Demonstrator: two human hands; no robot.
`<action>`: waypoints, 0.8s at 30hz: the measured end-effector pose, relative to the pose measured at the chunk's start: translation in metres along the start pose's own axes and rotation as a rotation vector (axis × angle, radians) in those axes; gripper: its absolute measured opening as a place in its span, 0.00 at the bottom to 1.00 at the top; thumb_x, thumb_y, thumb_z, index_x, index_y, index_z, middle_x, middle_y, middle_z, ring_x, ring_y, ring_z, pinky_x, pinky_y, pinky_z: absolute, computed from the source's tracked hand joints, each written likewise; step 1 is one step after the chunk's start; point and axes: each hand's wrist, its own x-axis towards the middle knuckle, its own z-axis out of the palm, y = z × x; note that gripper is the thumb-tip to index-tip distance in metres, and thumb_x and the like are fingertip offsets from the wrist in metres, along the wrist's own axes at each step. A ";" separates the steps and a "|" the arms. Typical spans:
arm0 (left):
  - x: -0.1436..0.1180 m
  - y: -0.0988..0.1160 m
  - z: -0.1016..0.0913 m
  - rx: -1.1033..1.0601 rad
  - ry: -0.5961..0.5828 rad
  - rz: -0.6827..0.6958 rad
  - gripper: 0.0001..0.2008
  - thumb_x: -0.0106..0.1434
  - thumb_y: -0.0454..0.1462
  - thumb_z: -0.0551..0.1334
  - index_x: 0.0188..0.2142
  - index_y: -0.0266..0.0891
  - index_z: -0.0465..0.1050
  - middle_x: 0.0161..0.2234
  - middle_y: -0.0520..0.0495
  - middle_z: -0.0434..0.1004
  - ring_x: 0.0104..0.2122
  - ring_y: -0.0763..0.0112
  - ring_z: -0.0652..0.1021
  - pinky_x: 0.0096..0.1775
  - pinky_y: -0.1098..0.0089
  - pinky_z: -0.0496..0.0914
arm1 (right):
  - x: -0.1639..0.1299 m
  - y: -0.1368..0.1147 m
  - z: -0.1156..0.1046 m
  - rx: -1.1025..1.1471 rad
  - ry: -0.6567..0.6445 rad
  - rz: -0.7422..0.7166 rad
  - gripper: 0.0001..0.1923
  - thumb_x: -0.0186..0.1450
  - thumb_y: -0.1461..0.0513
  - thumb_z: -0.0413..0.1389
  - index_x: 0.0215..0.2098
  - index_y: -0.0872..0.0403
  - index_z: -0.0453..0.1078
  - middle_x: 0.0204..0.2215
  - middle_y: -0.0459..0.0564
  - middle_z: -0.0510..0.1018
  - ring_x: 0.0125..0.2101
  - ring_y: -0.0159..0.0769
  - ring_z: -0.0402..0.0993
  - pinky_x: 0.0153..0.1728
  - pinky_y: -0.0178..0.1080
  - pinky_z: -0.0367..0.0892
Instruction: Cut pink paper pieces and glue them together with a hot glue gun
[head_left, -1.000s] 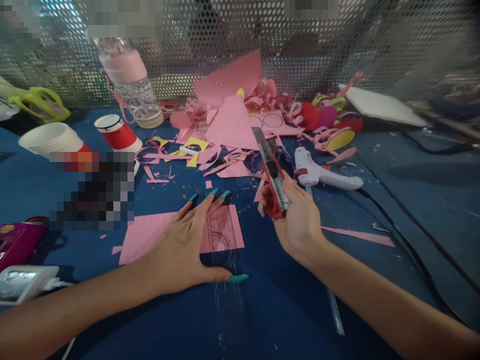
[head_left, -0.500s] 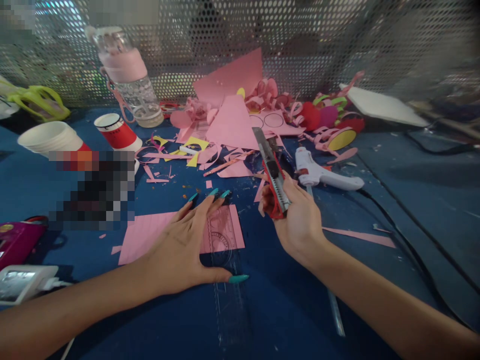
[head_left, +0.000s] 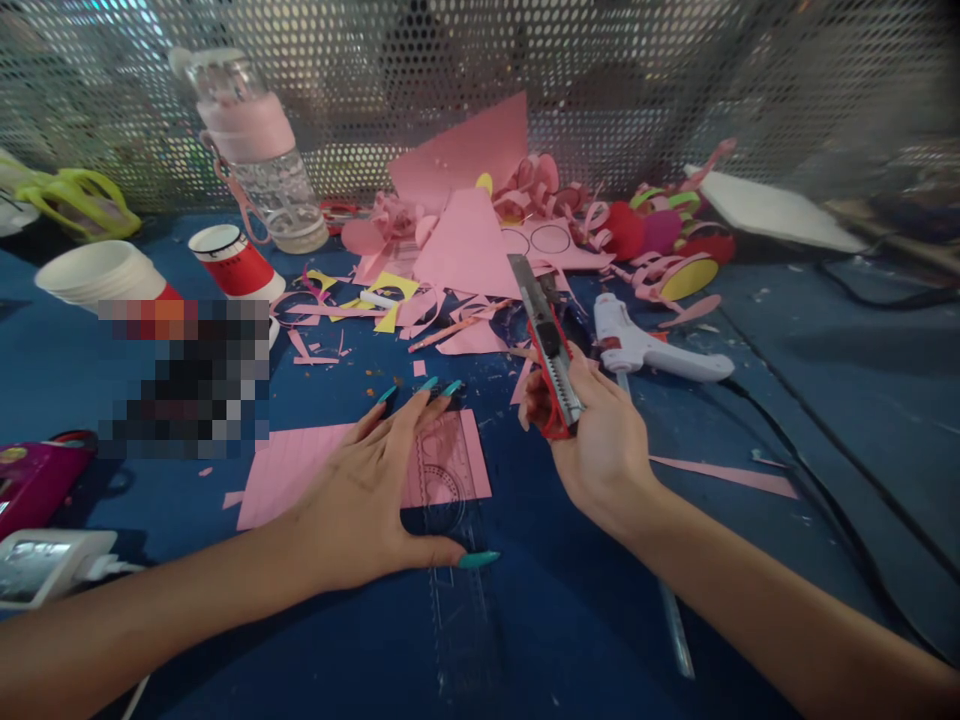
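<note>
Left hand (head_left: 367,500) spread flat, pinning clear ruler (head_left: 450,500) onto pink paper (head_left: 300,465) on blue desk (head_left: 825,400). Right hand (head_left: 600,440) grips red utility knife (head_left: 551,350), raised, tip off the sheet. Cut pending, by the look; blade needs lowering to ruler's edge.

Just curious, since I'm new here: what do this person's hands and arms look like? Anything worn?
Both forearms are bare, with no sleeves, watch or rings in view. The left hand has long pointed nails painted teal. The right hand shows no jewellery either.
</note>
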 end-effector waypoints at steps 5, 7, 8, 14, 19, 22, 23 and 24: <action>0.000 -0.001 0.001 -0.001 0.008 0.008 0.59 0.46 0.64 0.60 0.65 0.43 0.28 0.64 0.41 0.51 0.63 0.55 0.54 0.62 0.52 0.47 | -0.001 0.002 -0.002 -0.046 -0.046 -0.019 0.09 0.61 0.55 0.55 0.29 0.52 0.68 0.20 0.46 0.72 0.20 0.31 0.70 0.17 0.34 0.65; 0.000 -0.001 0.001 -0.004 0.009 0.009 0.59 0.46 0.64 0.60 0.65 0.42 0.28 0.65 0.41 0.49 0.63 0.54 0.53 0.62 0.52 0.47 | -0.003 0.005 -0.003 -0.075 -0.081 -0.085 0.11 0.60 0.53 0.56 0.28 0.52 0.67 0.20 0.45 0.72 0.21 0.30 0.70 0.17 0.33 0.65; 0.000 -0.001 0.001 -0.006 0.009 0.010 0.59 0.46 0.64 0.60 0.65 0.42 0.27 0.65 0.41 0.48 0.63 0.54 0.53 0.62 0.52 0.47 | -0.003 0.006 -0.003 -0.098 -0.096 -0.125 0.12 0.60 0.52 0.56 0.28 0.53 0.67 0.21 0.45 0.72 0.20 0.30 0.70 0.17 0.33 0.65; -0.001 -0.001 0.000 -0.018 0.002 0.020 0.61 0.47 0.65 0.59 0.64 0.38 0.24 0.64 0.38 0.50 0.64 0.56 0.52 0.62 0.52 0.45 | -0.002 0.002 -0.003 -0.319 -0.220 -0.237 0.14 0.60 0.52 0.56 0.32 0.55 0.69 0.24 0.45 0.75 0.19 0.28 0.70 0.17 0.32 0.66; -0.002 0.000 -0.001 -0.029 0.031 0.041 0.60 0.47 0.63 0.60 0.65 0.36 0.29 0.64 0.36 0.51 0.64 0.56 0.52 0.62 0.51 0.45 | -0.015 -0.019 -0.005 -0.559 -0.256 -0.242 0.13 0.62 0.55 0.54 0.40 0.56 0.70 0.23 0.45 0.76 0.13 0.28 0.67 0.10 0.30 0.61; -0.003 0.000 -0.001 -0.036 0.024 0.059 0.57 0.48 0.63 0.60 0.65 0.35 0.33 0.64 0.36 0.50 0.64 0.55 0.51 0.62 0.50 0.46 | -0.040 -0.028 -0.013 -0.700 -0.261 -0.194 0.21 0.62 0.55 0.54 0.52 0.53 0.66 0.20 0.43 0.75 0.09 0.27 0.62 0.07 0.30 0.56; -0.003 -0.001 -0.001 -0.034 0.021 0.063 0.57 0.48 0.63 0.59 0.65 0.35 0.35 0.64 0.35 0.50 0.64 0.55 0.51 0.62 0.50 0.46 | -0.050 -0.030 -0.016 -0.744 -0.243 -0.206 0.22 0.63 0.54 0.53 0.53 0.52 0.66 0.20 0.43 0.75 0.08 0.26 0.61 0.07 0.30 0.55; -0.003 -0.001 -0.001 -0.030 0.021 0.064 0.57 0.48 0.64 0.59 0.64 0.34 0.36 0.64 0.34 0.50 0.64 0.55 0.50 0.62 0.50 0.46 | -0.060 -0.031 -0.020 -0.809 -0.255 -0.205 0.21 0.64 0.54 0.52 0.54 0.51 0.66 0.19 0.42 0.74 0.08 0.26 0.61 0.07 0.31 0.55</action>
